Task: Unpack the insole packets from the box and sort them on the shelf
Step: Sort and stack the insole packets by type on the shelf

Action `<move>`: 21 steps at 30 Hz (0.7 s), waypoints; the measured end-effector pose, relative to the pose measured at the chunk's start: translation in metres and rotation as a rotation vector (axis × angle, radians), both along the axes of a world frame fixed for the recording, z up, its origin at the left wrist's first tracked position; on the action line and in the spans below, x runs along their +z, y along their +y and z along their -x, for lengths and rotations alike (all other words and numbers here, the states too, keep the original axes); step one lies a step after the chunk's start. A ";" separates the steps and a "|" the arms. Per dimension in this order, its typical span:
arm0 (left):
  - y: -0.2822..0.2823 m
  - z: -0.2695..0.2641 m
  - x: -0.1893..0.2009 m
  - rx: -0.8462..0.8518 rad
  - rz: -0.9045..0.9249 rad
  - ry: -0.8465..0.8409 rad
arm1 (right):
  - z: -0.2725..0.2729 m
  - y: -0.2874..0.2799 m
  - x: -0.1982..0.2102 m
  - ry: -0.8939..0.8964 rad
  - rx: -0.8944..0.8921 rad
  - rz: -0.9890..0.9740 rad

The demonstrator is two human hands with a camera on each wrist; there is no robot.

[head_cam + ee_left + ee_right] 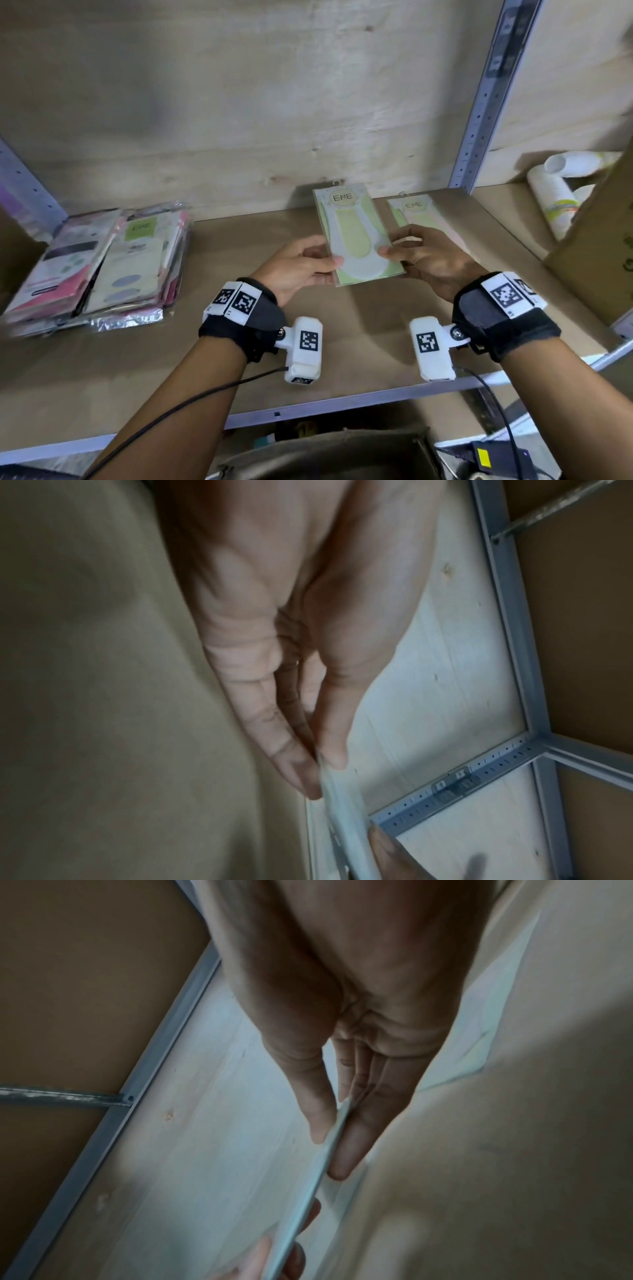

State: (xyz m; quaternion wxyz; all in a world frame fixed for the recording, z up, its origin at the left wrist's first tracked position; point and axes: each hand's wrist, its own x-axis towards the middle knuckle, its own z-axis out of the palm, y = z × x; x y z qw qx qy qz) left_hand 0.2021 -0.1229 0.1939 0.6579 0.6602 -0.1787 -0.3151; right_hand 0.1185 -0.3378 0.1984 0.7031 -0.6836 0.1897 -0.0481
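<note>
Black wristbands, white tagged camera mounts, dark cables

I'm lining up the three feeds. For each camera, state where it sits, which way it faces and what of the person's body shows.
Head: on the head, facing forward-down at the brown shelf board; both forearms, left hand, right hand.
Left wrist: looks along the left hand's fingers.
Right wrist: looks along the right hand's fingers.
Shared: the flat green-and-white insole packet, pinched from both sides.

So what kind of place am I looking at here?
Probably a stockroom or shop storage area: a slotted metal upright frames a plain board shelf, with a pile of packaged goods, a cardboard box and stacked paper cups.
</note>
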 end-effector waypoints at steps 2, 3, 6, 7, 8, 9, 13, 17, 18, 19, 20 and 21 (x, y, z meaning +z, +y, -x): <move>-0.019 -0.001 0.002 0.033 -0.009 0.014 | 0.002 -0.014 -0.001 -0.007 -0.028 0.051; -0.028 -0.001 0.002 0.050 -0.013 0.019 | 0.003 -0.021 -0.001 -0.009 -0.037 0.080; -0.058 -0.002 0.001 0.062 -0.052 0.016 | 0.006 -0.047 0.001 -0.033 -0.051 0.131; -0.068 -0.003 0.000 0.065 -0.074 0.009 | 0.008 -0.056 0.001 -0.040 -0.044 0.133; -0.079 -0.004 0.000 0.076 -0.091 0.009 | 0.009 -0.065 0.001 -0.040 -0.031 0.135; -0.089 -0.005 0.002 0.090 -0.105 0.010 | 0.011 -0.074 -0.001 -0.034 -0.025 0.138; -0.123 -0.005 0.010 0.096 -0.157 0.002 | 0.009 -0.101 -0.011 0.016 -0.116 0.231; -0.148 -0.003 0.013 0.099 -0.223 0.022 | 0.005 -0.118 -0.019 0.084 -0.182 0.335; -0.154 -0.003 0.012 0.104 -0.238 0.028 | 0.004 -0.122 -0.020 0.097 -0.196 0.342; -0.158 -0.002 0.011 0.106 -0.250 0.032 | 0.003 -0.126 -0.021 0.111 -0.208 0.351; -0.163 -0.003 0.010 0.107 -0.258 0.034 | 0.002 -0.129 -0.021 0.131 -0.214 0.374; -0.167 -0.003 0.008 0.108 -0.266 0.034 | 0.001 -0.132 -0.022 0.156 -0.213 0.413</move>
